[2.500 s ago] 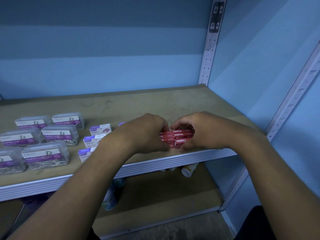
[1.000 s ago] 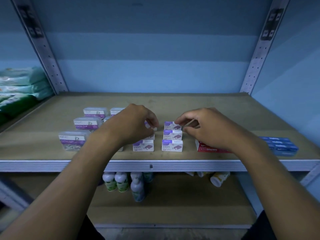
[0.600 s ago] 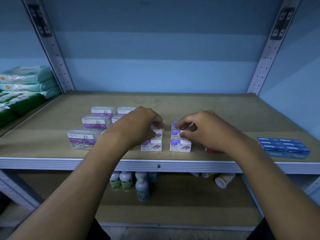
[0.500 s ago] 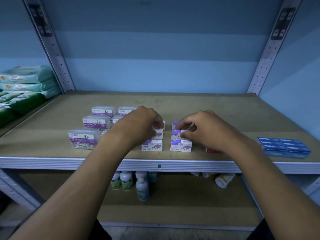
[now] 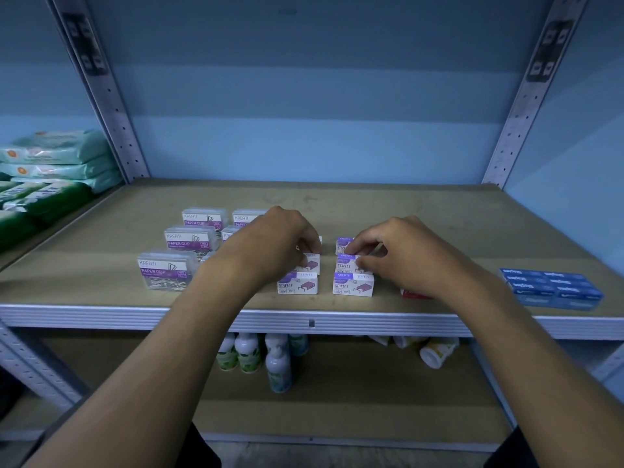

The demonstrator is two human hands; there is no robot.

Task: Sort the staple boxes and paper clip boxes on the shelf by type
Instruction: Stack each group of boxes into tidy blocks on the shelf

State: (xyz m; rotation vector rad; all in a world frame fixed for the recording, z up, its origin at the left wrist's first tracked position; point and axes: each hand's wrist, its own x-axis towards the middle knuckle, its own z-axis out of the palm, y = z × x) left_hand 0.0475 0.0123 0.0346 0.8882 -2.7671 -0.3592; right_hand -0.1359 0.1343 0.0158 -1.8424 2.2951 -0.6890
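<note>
Staple boxes (image 5: 353, 284) sit between paper clip boxes (image 5: 166, 269) and blue boxes (image 5: 550, 287).

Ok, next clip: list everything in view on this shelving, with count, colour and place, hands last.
paper clip boxes: at least five visible, clear with purple labels, shelf left of centre
white staple boxes: six, white and purple, two columns at shelf centre
red staple box: only a corner shows, red, under the right wrist
blue staple boxes: block, count unclear, blue, shelf right
soft packs: stack, green and pale teal, neighbouring shelf far left
bottles: several, white and green, lower shelf
left hand: on left column
right hand: pinching middle box, right column
</note>
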